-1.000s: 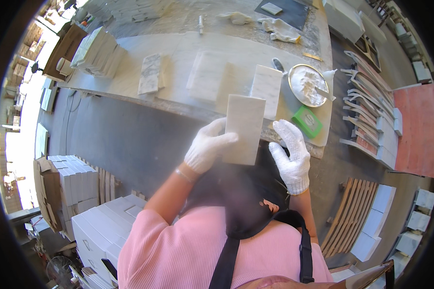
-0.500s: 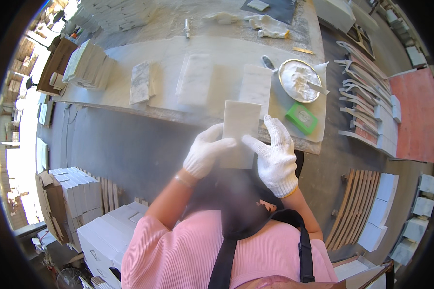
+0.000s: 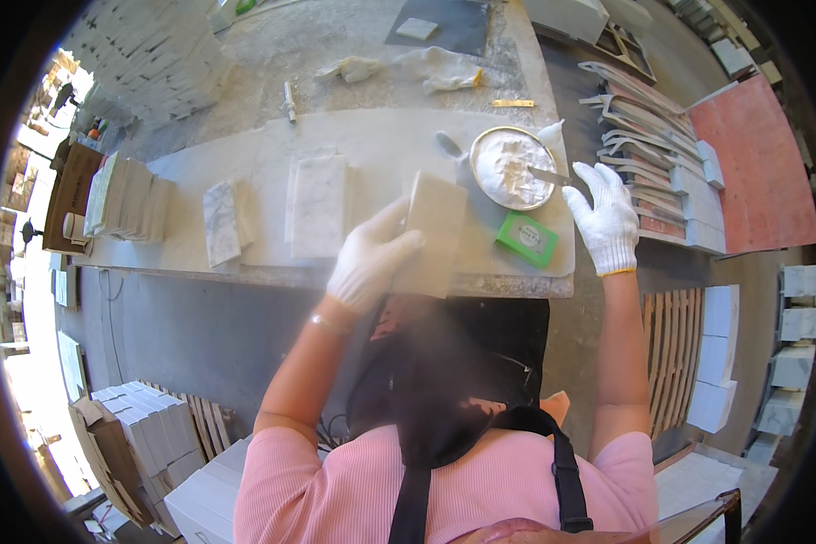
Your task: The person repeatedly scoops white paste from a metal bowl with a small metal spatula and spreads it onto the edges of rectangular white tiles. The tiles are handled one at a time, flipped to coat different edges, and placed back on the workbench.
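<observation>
My left hand (image 3: 372, 258), in a white knit glove, grips a pale rectangular tile (image 3: 433, 227) by its left side, held over the front edge of the worktable. My right hand (image 3: 606, 218), gloved alike, is at the right of a round bowl of white paste (image 3: 510, 161). Its thumb and fingers are apart around the handle end of a putty knife (image 3: 546, 175), whose other end lies in the paste. Whether they touch the handle is hard to tell. In front of the bowl lies a green box-shaped block (image 3: 527, 239).
White marbled tiles (image 3: 318, 204) lie on the table, with a smaller stack (image 3: 222, 222) and a row of upright tiles (image 3: 127, 199) to their left. Gloves (image 3: 435, 69) and a white pen-like tool (image 3: 289, 102) lie farther back. Right of the table are curved pale strips (image 3: 644, 145).
My right hand has left the tile and moved right to the putty knife at the bowl. The left hand keeps the tile. The view has shifted, so the table appears farther left.
</observation>
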`<state>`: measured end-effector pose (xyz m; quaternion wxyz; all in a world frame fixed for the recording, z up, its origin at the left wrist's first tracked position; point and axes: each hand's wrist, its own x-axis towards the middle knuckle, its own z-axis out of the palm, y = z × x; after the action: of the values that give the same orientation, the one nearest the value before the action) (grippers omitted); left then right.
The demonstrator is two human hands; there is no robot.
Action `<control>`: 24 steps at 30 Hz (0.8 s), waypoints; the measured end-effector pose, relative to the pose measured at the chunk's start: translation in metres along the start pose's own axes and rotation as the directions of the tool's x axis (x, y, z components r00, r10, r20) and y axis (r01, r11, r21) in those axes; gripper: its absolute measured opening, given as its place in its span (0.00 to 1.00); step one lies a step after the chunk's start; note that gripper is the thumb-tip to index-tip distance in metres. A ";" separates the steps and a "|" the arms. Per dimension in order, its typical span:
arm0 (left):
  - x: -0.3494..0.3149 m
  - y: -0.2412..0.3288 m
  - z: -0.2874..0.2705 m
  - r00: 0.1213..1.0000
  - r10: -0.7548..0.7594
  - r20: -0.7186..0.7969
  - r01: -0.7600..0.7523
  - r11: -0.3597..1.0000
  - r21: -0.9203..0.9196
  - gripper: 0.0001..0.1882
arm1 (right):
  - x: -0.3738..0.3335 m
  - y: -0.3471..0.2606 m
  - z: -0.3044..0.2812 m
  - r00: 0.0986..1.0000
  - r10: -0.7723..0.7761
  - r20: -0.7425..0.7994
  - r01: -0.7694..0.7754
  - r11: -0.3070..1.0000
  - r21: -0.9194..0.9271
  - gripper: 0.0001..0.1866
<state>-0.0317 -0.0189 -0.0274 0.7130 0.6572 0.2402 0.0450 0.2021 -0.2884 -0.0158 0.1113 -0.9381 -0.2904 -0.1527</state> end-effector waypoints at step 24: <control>-0.026 -0.023 0.005 0.931 0.357 -0.079 -0.190 0.657 0.730 0.52 | 0.026 0.008 0.010 0.972 0.083 0.219 -0.174 0.882 0.439 0.13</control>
<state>-0.0591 -0.0362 -0.0423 0.3582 0.9003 0.2122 0.1271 0.2294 -0.2785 -0.0170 0.3089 -0.9135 -0.2641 0.0191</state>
